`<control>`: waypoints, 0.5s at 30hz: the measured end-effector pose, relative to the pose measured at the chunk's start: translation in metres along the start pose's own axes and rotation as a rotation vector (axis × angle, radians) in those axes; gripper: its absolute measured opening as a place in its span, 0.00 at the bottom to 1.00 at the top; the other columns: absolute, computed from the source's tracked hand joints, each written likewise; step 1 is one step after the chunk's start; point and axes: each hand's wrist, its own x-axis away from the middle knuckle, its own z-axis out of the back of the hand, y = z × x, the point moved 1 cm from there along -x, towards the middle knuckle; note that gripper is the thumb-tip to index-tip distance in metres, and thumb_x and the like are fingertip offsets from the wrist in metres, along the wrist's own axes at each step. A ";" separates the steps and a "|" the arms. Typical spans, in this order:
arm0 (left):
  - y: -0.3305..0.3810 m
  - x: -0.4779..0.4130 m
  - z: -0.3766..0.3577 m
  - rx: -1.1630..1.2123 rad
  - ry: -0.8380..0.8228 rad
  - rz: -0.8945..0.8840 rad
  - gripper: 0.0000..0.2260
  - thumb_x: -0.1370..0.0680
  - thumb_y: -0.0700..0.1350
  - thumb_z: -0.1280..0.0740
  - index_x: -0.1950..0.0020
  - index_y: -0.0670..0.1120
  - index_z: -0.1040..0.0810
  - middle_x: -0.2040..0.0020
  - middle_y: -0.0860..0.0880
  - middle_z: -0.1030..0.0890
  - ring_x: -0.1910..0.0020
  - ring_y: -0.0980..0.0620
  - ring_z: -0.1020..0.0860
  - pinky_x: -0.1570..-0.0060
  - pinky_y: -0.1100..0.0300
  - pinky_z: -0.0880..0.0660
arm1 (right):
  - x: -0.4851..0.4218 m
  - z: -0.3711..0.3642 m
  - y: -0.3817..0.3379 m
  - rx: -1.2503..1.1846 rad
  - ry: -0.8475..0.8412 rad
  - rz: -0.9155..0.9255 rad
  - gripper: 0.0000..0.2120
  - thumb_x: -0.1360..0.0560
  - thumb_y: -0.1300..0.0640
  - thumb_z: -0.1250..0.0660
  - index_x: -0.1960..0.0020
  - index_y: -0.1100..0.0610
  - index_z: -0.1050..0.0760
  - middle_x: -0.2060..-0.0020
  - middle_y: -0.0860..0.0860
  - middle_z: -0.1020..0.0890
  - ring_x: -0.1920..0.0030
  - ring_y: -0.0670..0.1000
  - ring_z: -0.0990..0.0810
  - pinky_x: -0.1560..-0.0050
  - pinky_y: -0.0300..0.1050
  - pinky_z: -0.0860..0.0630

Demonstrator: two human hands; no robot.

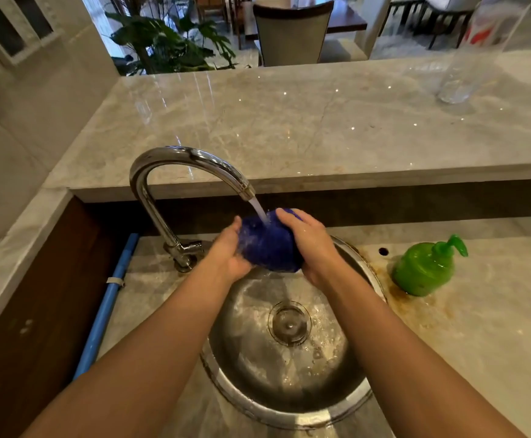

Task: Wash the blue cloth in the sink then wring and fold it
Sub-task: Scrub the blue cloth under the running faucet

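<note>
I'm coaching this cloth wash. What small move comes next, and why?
Probably turn the blue cloth between the left hand and right hand: water from the faucet hits only its top, and it is bunched up over the sink, so the underside may be unrinsed.

Home kitchen, wash-up corner opening onto a dining rm. Round steel sink point(258, 374) set in a marble-look counter point(479, 327) w/ a chrome gooseneck tap point(175, 153) running water, green pump soap bottle point(422, 267) near the basin, rust-brown stains by the rim. Raised bar ledge point(289, 121) in similar stone behind the tap, clear glass vessel point(460, 74) on it. Past the ledge: upholstered dining chair point(292, 33) at a dark wood table point(346, 17), big-leaf plant point(169, 42), more chairs further back, so domestic, not commercial
</note>
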 end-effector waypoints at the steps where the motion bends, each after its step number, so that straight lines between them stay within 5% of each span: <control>1: -0.004 0.005 -0.010 -0.015 0.036 0.014 0.13 0.17 0.49 0.42 0.44 0.42 0.24 0.43 0.36 0.20 0.47 0.38 0.22 0.49 0.40 0.26 | 0.005 -0.006 -0.002 0.095 0.016 0.071 0.10 0.21 0.49 0.34 0.48 0.54 0.19 0.51 0.55 0.16 0.48 0.55 0.18 0.41 0.57 0.21; 3: -0.008 0.019 -0.019 0.022 0.012 -0.086 0.05 0.21 0.34 0.36 0.57 0.36 0.25 0.57 0.42 0.20 0.54 0.50 0.20 0.45 0.54 0.24 | 0.014 -0.027 -0.003 0.290 0.068 0.303 0.13 0.22 0.50 0.34 0.58 0.58 0.20 0.60 0.58 0.17 0.56 0.57 0.19 0.48 0.55 0.22; 4: -0.006 0.017 -0.026 0.289 -0.062 -0.086 0.09 0.27 0.26 0.34 0.64 0.36 0.26 0.65 0.46 0.23 0.60 0.58 0.22 0.49 0.65 0.25 | 0.015 -0.038 0.000 0.412 0.101 0.441 0.15 0.23 0.49 0.34 0.63 0.58 0.21 0.65 0.58 0.19 0.61 0.56 0.20 0.54 0.54 0.22; 5: -0.006 0.014 -0.030 0.505 -0.107 -0.140 0.12 0.31 0.25 0.30 0.69 0.39 0.26 0.71 0.47 0.27 0.67 0.61 0.24 0.56 0.71 0.26 | 0.013 -0.048 0.004 0.549 0.148 0.569 0.17 0.23 0.48 0.35 0.66 0.56 0.23 0.69 0.55 0.21 0.65 0.54 0.21 0.60 0.52 0.24; 7: -0.016 0.017 -0.031 0.201 0.095 -0.294 0.08 0.24 0.40 0.31 0.64 0.45 0.23 0.68 0.49 0.27 0.71 0.60 0.24 0.63 0.71 0.27 | 0.001 -0.055 0.009 0.756 0.279 0.651 0.18 0.23 0.44 0.40 0.64 0.55 0.24 0.71 0.52 0.21 0.68 0.53 0.21 0.65 0.50 0.25; 8: -0.034 0.021 -0.036 0.112 -0.073 -0.271 0.07 0.21 0.47 0.35 0.57 0.46 0.22 0.62 0.49 0.24 0.65 0.60 0.21 0.60 0.67 0.25 | -0.012 -0.050 0.011 0.779 0.326 0.570 0.17 0.22 0.44 0.41 0.62 0.54 0.23 0.69 0.52 0.20 0.67 0.53 0.20 0.64 0.50 0.24; 11: -0.020 0.023 -0.026 -0.042 -0.075 -0.023 0.15 0.22 0.51 0.31 0.41 0.44 0.20 0.46 0.43 0.17 0.42 0.45 0.20 0.42 0.48 0.24 | -0.045 -0.018 0.007 0.343 0.314 0.034 0.11 0.22 0.48 0.35 0.52 0.54 0.20 0.58 0.54 0.17 0.58 0.52 0.17 0.50 0.53 0.19; 13: -0.012 0.028 -0.027 -0.119 -0.128 -0.063 0.16 0.26 0.47 0.27 0.41 0.43 0.20 0.44 0.39 0.17 0.42 0.40 0.20 0.43 0.44 0.24 | -0.045 -0.003 0.011 -0.097 0.147 -0.275 0.16 0.24 0.46 0.31 0.42 0.54 0.21 0.49 0.57 0.15 0.49 0.57 0.16 0.42 0.58 0.20; 15: -0.001 0.029 -0.024 -0.124 -0.176 -0.116 0.19 0.28 0.41 0.27 0.38 0.41 0.22 0.44 0.37 0.19 0.41 0.39 0.20 0.41 0.44 0.24 | -0.035 0.004 0.019 -0.401 -0.068 -0.391 0.23 0.26 0.42 0.30 0.36 0.53 0.22 0.41 0.61 0.18 0.42 0.63 0.18 0.41 0.61 0.21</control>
